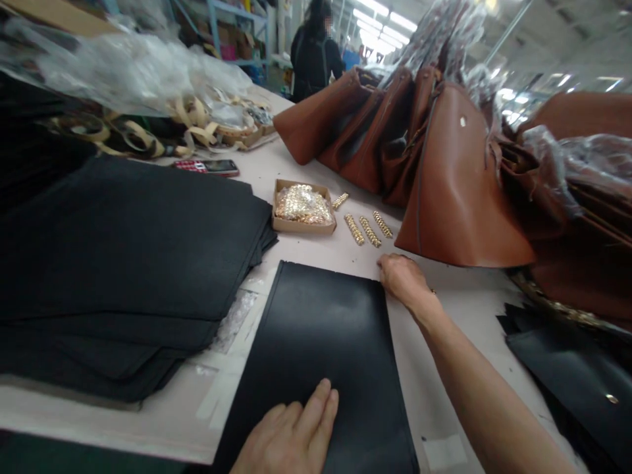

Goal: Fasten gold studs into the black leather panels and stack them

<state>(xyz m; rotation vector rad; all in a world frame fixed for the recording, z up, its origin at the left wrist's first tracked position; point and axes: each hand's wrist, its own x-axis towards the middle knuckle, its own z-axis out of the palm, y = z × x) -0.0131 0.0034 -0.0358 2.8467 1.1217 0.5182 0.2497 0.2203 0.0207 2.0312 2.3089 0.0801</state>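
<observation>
I see the black panel [326, 329] flat on the table [172, 421], between the black stack [148, 243] and the brown bags [464, 197]. Left hand [286, 438] on it, fingers extended, gripping nothing. Right hand [403, 280] at its far right corner, fingers curled — can't tell if pinching. Risks: uneven pressure could skew the panel — a forward slip could scatter the gold strips [370, 232].

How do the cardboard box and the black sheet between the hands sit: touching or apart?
Apart. The head view shows a strip of pale table between the cardboard box and the far edge of the black sheet.
</observation>
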